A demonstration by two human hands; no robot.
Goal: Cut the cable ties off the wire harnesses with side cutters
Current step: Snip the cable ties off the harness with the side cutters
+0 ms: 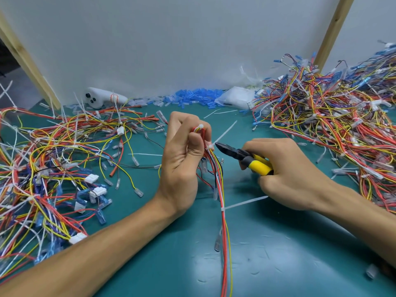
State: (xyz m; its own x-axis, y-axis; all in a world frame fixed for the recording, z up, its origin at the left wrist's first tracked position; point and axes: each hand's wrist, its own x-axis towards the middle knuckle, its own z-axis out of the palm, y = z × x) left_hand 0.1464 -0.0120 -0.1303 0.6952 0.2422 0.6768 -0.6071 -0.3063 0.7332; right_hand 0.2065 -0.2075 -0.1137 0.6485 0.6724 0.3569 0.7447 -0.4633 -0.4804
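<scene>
Currently we are mid-cut on one wire harness [222, 189], held just above the green worktop [278, 254]. Our left hand [184, 153] is wrapped round the upper end of the bundle. Our right hand [285, 174] is clamped on the yellow handles of the side cutters [235, 152]. Cutter tips sit right at a white cable tie [210, 145] beside the left thumb; severed or not, we cannot tell. Two more on this harness look uncut: a top tie [200, 126] up by the knuckles, and a lower tie [222, 209] with its tail sticking out. Loose tie offcuts [145, 154] on the worktop suggest some are done. The left pile [42, 157] and right pile [334, 116] of harnesses show many ties still on, so we judge most of the work is left.
</scene>
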